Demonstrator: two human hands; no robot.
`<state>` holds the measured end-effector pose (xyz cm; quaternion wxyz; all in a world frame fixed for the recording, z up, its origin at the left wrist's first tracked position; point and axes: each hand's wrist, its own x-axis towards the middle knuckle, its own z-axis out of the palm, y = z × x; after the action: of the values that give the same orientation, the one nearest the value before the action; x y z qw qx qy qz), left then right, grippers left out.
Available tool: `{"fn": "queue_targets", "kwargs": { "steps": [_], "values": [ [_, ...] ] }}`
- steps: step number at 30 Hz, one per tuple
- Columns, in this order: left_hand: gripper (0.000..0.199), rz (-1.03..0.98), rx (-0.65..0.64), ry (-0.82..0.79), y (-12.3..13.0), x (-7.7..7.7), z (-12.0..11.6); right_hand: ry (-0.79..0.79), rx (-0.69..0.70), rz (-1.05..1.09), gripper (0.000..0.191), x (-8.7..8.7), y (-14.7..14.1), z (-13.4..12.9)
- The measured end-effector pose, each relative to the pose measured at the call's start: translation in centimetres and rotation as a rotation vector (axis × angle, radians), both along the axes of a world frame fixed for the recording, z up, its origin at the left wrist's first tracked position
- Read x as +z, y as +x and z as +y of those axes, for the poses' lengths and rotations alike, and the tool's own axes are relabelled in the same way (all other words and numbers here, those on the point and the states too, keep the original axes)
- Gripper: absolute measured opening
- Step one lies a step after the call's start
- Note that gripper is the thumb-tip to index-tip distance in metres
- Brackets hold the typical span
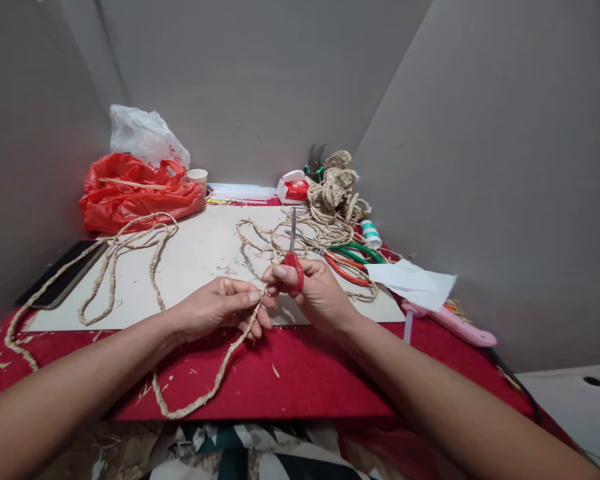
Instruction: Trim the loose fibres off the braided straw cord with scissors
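A braided straw rope (225,363) is pinched between the thumb and fingers of my left hand (220,303), above the front edge of the white board (205,257). From there it hangs in a loop over the red cloth, passes under my left forearm and lies in bends on the board's left side. My right hand (317,287) has red-handled scissors (293,260) in its grip, blades pointing up and away. Its thumb and fingertips meet the rope close to my left fingertips. Whether the scissor blades are parted is too small to tell.
A red plastic bag (135,197) and a white cup (198,177) stand back left, a black phone-like slab (63,273) at left. Coiled rope (333,193), green-handled pliers (315,167), a pink glue gun (455,323) and white paper (415,281) lie right. Grey panels enclose the table.
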<state>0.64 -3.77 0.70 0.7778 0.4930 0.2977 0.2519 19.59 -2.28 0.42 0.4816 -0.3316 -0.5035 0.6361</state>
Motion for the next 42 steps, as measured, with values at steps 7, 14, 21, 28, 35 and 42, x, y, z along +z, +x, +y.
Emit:
{"fn": "queue_targets", "kwargs": {
  "steps": [7, 14, 21, 28, 35, 42],
  "values": [
    [0.022, 0.005, 0.038, -0.042, -0.1, -0.4, 0.2, 0.047, 0.08, -0.092, 0.026, 0.0, 0.4, 0.3],
    [0.017, -0.007, 0.176, -0.088, -0.2, 0.4, 0.6, -0.043, 0.072, -0.047, 0.034, 0.4, 1.4, 0.9],
    [0.026, 0.041, 0.436, -0.033, -0.4, 0.9, 1.1, -0.149, 0.323, -0.001, 0.044, 0.9, 2.4, 0.6],
    [0.038, 0.072, 0.484, 0.019, -0.7, 0.3, 1.2, -0.187, 0.743, -0.077, 0.054, -0.2, 1.4, -0.8],
    [0.03, 0.121, 0.53, 0.144, -0.8, 0.3, 1.4, -0.29, 0.788, 0.014, 0.053, -1.3, 1.0, -0.6],
    [0.024, 0.128, 0.538, 0.136, -0.7, 0.3, 1.3, -0.372, 0.765, 0.119, 0.053, -1.5, 1.1, -0.3]
  ]
}}
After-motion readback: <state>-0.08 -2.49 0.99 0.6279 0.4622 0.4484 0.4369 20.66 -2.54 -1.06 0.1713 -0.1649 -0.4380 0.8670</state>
